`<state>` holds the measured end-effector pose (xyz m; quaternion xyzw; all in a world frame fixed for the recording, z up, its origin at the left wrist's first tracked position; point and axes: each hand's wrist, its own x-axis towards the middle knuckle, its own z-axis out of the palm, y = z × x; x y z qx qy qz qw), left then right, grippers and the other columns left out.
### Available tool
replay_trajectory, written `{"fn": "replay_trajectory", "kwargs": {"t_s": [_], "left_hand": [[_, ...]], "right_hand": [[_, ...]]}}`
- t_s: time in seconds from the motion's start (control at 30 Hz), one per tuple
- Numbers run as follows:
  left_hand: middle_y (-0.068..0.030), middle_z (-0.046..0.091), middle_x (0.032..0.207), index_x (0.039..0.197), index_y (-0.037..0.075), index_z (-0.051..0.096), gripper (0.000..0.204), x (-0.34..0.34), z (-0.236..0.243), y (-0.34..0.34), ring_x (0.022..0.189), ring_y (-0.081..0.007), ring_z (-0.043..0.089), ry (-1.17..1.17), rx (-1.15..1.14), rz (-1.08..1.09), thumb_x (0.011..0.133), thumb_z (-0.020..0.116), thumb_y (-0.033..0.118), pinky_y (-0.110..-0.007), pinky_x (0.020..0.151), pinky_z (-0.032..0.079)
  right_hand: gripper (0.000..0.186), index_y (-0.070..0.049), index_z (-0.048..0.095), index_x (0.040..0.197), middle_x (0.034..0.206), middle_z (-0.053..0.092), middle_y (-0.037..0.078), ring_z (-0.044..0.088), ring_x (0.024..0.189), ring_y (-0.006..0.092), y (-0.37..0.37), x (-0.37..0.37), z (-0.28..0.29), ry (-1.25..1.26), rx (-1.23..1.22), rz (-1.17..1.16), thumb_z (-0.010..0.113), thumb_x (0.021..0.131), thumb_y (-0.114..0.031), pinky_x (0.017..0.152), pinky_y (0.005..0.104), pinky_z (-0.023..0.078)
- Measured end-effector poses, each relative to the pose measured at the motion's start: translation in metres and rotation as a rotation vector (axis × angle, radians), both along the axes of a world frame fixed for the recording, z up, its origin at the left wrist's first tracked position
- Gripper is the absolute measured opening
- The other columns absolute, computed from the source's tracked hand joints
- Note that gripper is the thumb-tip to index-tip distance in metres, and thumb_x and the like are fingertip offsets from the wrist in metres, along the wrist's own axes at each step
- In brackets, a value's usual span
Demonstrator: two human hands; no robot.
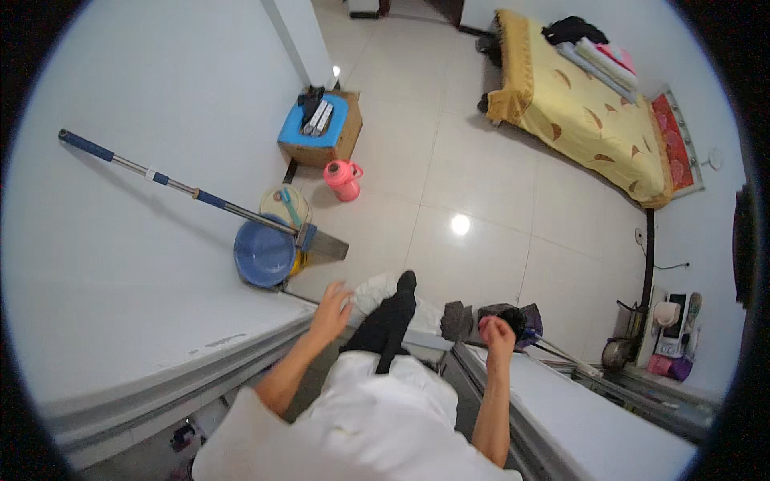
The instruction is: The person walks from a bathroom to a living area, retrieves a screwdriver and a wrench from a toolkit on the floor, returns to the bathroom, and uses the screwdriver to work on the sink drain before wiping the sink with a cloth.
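My left hand (pixel 329 313) hovers in front of me beside the door frame, its fingers apart and nothing in them. It is nearest to the blue basin (pixel 265 250) and the mop (pixel 233 207) with a flat grey head. My right hand (pixel 500 335) is closed, fingers pinched on a small pink thing (pixel 486 324) whose kind I cannot make out. Below that hand, dark bags (pixel 459 321) lie on the floor by the threshold. One foot in a black shoe (pixel 407 282) is forward through the doorway.
A pink thermos (pixel 343 181) stands near a cardboard box (pixel 345 140) with a blue top. Scissors (pixel 287 204) lie on a round lid (pixel 277 200) behind the basin. At the far right is a bed with a yellow cover (pixel 581 116). A shelf of small items (pixel 672 325) stands right.
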<state>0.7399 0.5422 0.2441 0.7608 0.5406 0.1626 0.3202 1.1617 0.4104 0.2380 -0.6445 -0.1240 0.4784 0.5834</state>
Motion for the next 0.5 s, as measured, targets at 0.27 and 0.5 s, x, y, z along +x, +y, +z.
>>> {"fn": "replay_trajectory", "kwargs": {"t_s": [0.27, 0.5], "left_hand": [[-0.0156, 0.051, 0.140, 0.116, 0.006, 0.062, 0.023, 0.201, 0.106, 0.303, 0.117, -0.0394, 0.061, -0.178, 0.074, -0.188, 0.093, 0.063, 0.009, -0.046, 0.094, 0.051], [-0.0183, 0.055, 0.134, 0.116, 0.004, 0.061, 0.027, 0.238, 0.001, 0.491, 0.115, -0.0396, 0.060, 0.075, -0.025, -0.051, 0.090, 0.065, 0.007, -0.045, 0.096, 0.051]], "right_hand": [[0.018, 0.002, 0.068, 0.109, 0.106, 0.072, 0.011, 0.070, 0.099, 0.0183, 0.231, 0.145, 0.076, -0.025, 0.022, -0.094, 0.064, 0.101, -0.013, 0.088, 0.0299, 0.056], [0.020, 0.001, 0.069, 0.110, 0.104, 0.072, 0.009, 0.069, 0.098, 0.0183, 0.506, 0.281, 0.061, -0.063, 0.038, 0.022, 0.065, 0.101, -0.016, 0.089, 0.0317, 0.055]]}}
